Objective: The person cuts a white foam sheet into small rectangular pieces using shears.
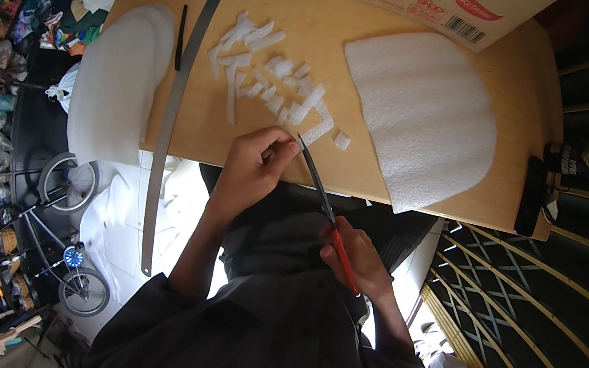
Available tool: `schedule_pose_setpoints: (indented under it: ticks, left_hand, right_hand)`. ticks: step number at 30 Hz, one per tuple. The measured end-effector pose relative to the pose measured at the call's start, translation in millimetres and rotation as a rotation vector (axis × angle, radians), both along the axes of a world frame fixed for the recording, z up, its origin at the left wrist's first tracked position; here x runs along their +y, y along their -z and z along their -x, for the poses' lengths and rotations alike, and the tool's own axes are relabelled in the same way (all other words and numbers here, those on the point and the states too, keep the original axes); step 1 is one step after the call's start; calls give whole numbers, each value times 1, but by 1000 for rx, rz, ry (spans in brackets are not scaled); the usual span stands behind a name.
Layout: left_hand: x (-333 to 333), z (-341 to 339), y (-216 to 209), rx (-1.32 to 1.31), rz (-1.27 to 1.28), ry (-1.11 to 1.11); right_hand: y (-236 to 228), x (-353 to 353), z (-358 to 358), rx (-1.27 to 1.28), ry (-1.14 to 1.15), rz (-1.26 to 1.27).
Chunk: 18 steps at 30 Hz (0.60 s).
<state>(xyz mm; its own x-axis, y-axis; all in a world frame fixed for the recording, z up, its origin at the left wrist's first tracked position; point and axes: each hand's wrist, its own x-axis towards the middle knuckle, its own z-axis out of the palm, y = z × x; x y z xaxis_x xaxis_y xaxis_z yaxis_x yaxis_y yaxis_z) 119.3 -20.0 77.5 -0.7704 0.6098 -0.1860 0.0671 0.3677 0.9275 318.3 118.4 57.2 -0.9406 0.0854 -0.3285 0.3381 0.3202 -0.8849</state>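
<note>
My left hand (259, 165) is closed in a pinch at the table's near edge, with the end of a thin white foam strip (316, 133) at its fingertips. In my right hand (367, 263) is a pair of scissors (318, 186) with dark blades and red handles, pointing up and left. The blade tips lie beside the strip, just right of my left fingertips; the blades look nearly closed. Beyond my hands lie several cut foam pieces (279, 66), some long strips and some small squares. One small foam square (343, 140) rests apart, to the right of the strip.
A large foam sheet (424, 120) with a rounded edge covers the table's right; stacked foam sheets (118, 79) overhang its left. A long metal ruler (173, 115) crosses the near edge beside a slim black tool (181, 37). A cardboard box (431, 4) stands at the back.
</note>
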Motion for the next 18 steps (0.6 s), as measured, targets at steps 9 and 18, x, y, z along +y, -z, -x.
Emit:
schedule_pose_setpoints:
  ticks: [9, 18]
  left_hand:
    - [-6, 5, -5, -17, 34, 220]
    - [-6, 8, -12, 25, 64, 243]
  right_hand:
    - [-11, -1, 7, 20, 38, 107]
    - [-7, -10, 7, -42, 122, 204]
